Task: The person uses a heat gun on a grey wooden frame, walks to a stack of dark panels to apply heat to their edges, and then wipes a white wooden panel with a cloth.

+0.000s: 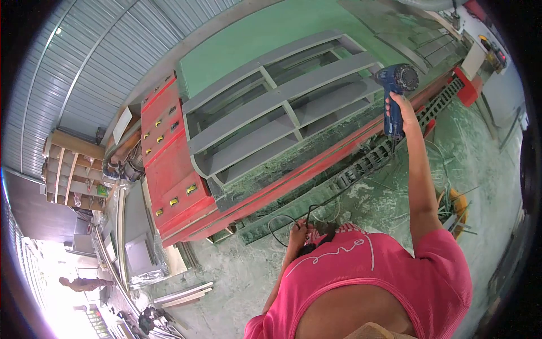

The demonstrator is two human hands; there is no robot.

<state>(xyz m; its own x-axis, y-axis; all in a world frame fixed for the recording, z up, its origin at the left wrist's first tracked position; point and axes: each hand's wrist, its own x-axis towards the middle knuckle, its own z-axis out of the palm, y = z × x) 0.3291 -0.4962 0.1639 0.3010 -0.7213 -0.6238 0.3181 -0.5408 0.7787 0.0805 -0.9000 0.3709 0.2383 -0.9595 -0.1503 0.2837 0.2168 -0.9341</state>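
Observation:
My right hand (399, 110) is wrapped around the handle of a dark blue heat gun (394, 79). Its nozzle points left, right at the end of a grey shelf unit (282, 96) with several compartments. That unit lies on the bed of a large red machine. Low in front of my body, my left hand (298, 233) is closed around a black power cord (322, 204), which loops up toward the heat gun's handle. A dark object (322, 233) beside that hand is partly hidden by my pink shirt.
The red machine (175, 195) carries yellow-marked labels and has a black cable chain (367, 161) along its near side. On the floor at right stands a yellow container (460, 206) with strips in it. Boards (186, 294) lie at lower left, where another person (84, 283) is farther off.

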